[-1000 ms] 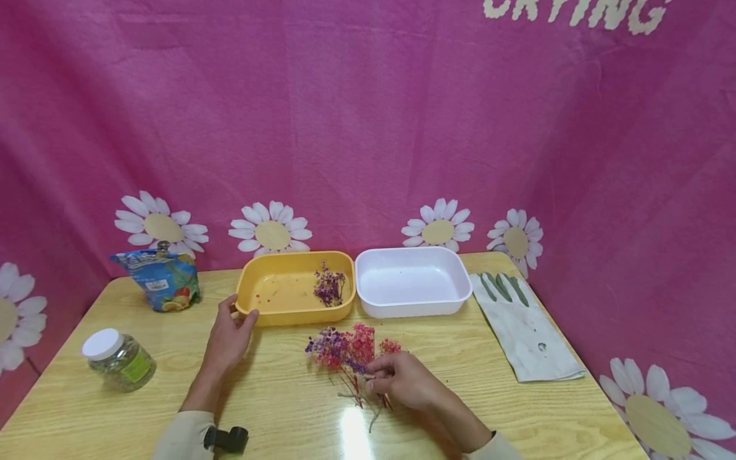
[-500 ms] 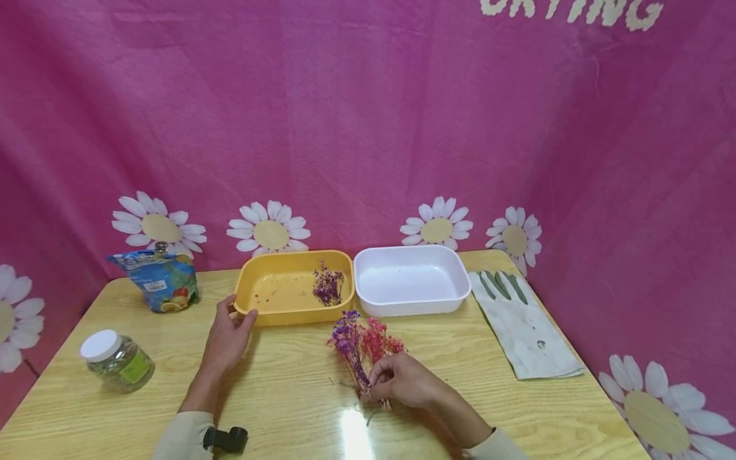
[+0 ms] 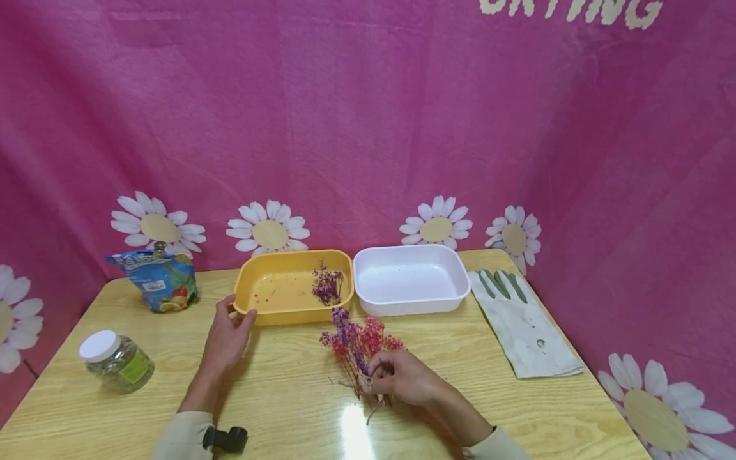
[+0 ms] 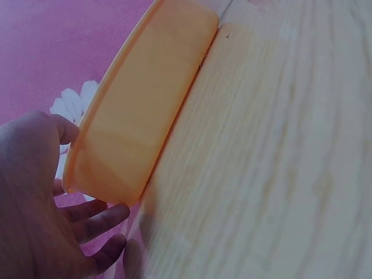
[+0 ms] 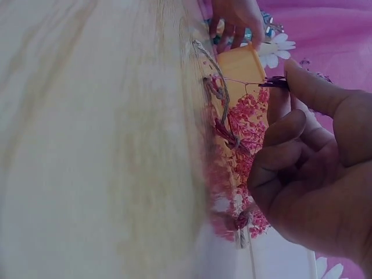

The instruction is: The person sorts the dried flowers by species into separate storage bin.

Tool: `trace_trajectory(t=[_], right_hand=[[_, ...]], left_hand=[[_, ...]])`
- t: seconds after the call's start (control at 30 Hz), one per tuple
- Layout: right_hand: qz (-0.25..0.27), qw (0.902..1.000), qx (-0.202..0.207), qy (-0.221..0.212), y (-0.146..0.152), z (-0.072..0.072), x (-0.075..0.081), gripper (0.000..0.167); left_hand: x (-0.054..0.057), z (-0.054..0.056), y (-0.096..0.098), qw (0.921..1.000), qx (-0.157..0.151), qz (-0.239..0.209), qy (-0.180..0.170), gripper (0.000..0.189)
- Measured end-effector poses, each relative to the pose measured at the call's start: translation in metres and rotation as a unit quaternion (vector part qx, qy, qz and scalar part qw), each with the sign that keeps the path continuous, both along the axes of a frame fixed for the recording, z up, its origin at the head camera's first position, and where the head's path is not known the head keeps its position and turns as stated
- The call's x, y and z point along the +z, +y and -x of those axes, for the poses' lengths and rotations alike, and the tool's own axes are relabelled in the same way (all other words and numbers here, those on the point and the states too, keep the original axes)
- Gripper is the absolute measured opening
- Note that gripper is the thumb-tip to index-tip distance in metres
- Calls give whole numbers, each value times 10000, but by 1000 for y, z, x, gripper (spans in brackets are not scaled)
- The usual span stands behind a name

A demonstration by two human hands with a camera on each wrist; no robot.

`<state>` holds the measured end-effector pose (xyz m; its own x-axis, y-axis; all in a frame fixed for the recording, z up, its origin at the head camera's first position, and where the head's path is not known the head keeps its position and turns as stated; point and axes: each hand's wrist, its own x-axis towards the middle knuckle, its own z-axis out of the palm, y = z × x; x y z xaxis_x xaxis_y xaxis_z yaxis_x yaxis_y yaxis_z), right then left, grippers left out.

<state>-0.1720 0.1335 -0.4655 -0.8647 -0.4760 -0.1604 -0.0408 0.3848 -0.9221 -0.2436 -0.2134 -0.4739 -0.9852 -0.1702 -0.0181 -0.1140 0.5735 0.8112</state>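
My right hand [image 3: 405, 377] pinches the stem ends of a purple dried-flower sprig [image 3: 345, 329] between thumb and index finger. The sprig stands up over the table, overlapping a bunch of pink dried flowers [image 3: 374, 337]. In the right wrist view the dark stems [image 5: 274, 83] show at the fingertips, with a grey twine [image 5: 222, 99] among the pink bunch beside them. My left hand [image 3: 227, 338] grips the near left corner of a yellow tray [image 3: 301, 316], thumb at the rim. Inside that tray, towards its right end, lie purple dried flowers [image 3: 328, 285].
A white tray [image 3: 411, 308] stands right beside the yellow one. Folded pale gloves [image 3: 523, 332] with green fingertips lie at the right edge. On the left are a lidded jar [image 3: 123, 367] and a blue pouch [image 3: 161, 281]. A pink curtain [image 3: 345, 128] rises behind the table.
My right hand has raised the purple sprig from lying low across the pink bunch to upright, and tilted it slightly left since. The left hand stays at the yellow tray's corner.
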Motion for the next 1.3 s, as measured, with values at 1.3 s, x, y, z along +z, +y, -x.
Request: trace_trajectory(t=[1.3], right_hand=[[499,9865,-1397,702,-25,62,28,24]], left_hand=[[-4,1,-1,9999,5,-118,24,72]])
